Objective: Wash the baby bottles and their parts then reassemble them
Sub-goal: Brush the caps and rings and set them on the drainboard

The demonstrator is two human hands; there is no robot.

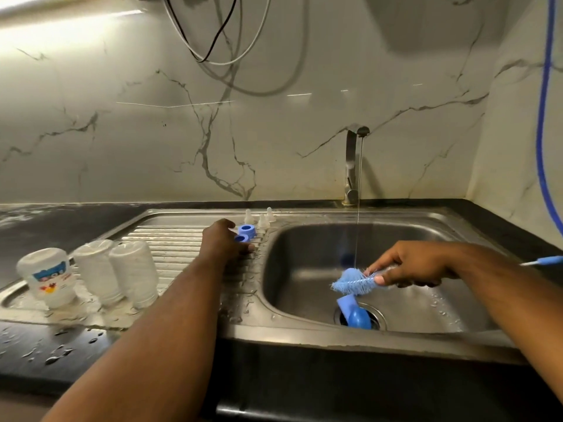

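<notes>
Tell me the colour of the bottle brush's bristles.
Light blue; the head view shows the bottle brush gripped by the right hand.

dim warm indoor light, bright glare band across the top left of the wall (61,32), thin streak reflections on its glossy face, dull highlights on the sink (426,300), grey shadow upper right, wide-angle bowing at edges, bottles (97,272) slightly soft

The brush (350,280), the cap (355,313), the ring (240,238) and the second ring (248,229) are light blue. The bottles (97,269) are cloudy white; the printed bottle (50,277) bears a blue and red picture. The wall (274,132) is white marble veined grey, the counter (36,354) black, the sink (304,333) steel grey, and the hose (542,117) blue.
</notes>
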